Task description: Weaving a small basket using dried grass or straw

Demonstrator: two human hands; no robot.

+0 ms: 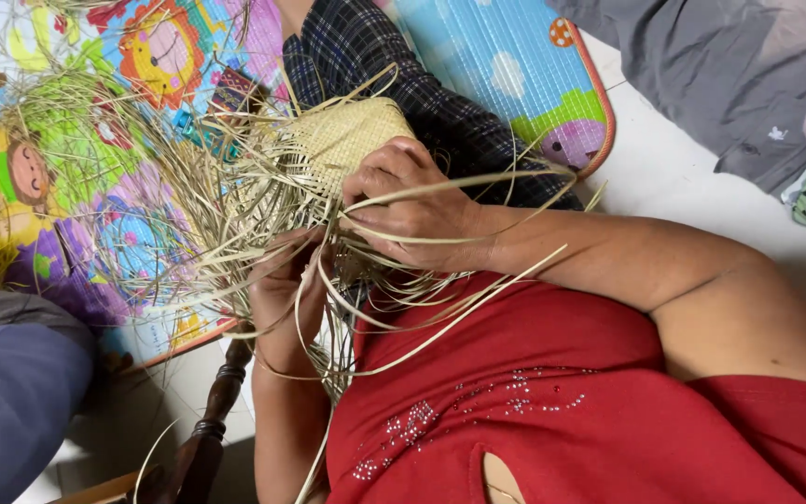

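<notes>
My right hand (412, 207) grips the edge of a partly woven pale straw piece (342, 140) that rests on my lap over dark plaid trousers (375, 56). Its fingers close over several loose straw strands (235, 201) that fan out to the left and right. My left hand (282, 280) sits just below and left of it, fingers pinched on strands at the unwoven edge. Strands partly hide both hands. My red top (562, 401) fills the lower right.
A colourful play mat (95, 140) with cartoon animals lies under the straw. Nearby are a blue mat (506, 65), white floor tiles (673, 177), grey cloth (729, 75), a turned dark wooden leg (212, 420) and a blue-grey cushion (11, 392).
</notes>
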